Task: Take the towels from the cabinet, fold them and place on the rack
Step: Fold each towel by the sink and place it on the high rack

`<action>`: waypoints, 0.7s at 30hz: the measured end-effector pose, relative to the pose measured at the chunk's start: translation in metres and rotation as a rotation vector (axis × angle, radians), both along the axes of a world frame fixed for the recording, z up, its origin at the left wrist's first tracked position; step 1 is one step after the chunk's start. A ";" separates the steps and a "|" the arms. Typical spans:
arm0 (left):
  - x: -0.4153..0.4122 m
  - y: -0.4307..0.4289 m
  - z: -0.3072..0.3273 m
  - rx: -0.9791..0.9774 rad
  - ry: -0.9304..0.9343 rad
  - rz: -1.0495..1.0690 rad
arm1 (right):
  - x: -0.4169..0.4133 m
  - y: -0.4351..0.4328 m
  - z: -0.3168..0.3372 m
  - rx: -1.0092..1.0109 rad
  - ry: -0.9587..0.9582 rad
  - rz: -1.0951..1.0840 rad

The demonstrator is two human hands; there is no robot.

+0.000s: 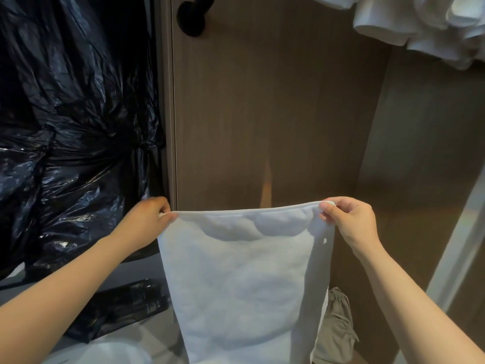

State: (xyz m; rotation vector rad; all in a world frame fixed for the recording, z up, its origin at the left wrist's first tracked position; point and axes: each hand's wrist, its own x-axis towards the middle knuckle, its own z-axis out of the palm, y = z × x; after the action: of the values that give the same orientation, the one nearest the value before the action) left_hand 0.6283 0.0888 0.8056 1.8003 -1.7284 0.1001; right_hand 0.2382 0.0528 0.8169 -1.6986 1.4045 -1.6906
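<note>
A white towel (pixel 244 279) hangs in front of me, stretched flat between both hands along its top edge. My left hand (pixel 147 219) pinches the top left corner. My right hand (pixel 346 219) pinches the top right corner. The towel's lower part runs out of the frame at the bottom. More white cloth (pixel 420 24) hangs at the top right inside the brown wooden cabinet (pixel 262 114).
Large black plastic bags (pixel 73 127) fill the left side. A black round fitting (pixel 191 17) sits on the cabinet panel at the top. A grey-green cloth bundle (pixel 336 329) lies low on the right, and a black flat object (pixel 126 306) lies on the floor at the left.
</note>
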 end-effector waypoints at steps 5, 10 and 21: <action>-0.005 0.001 0.006 -0.054 0.273 -0.032 | -0.005 0.009 0.014 -0.069 0.298 -0.153; -0.016 0.005 0.030 -0.249 0.686 -0.071 | -0.010 0.021 0.028 -0.163 0.144 -0.115; -0.030 -0.005 -0.030 -0.043 0.532 0.053 | -0.009 0.007 -0.041 0.122 0.095 -0.104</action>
State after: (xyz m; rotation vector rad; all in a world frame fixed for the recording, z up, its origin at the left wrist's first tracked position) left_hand 0.5987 0.0837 0.7760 1.6507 -1.2891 -0.2937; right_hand 0.2289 0.0596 0.7757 -1.6848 1.6307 -1.5598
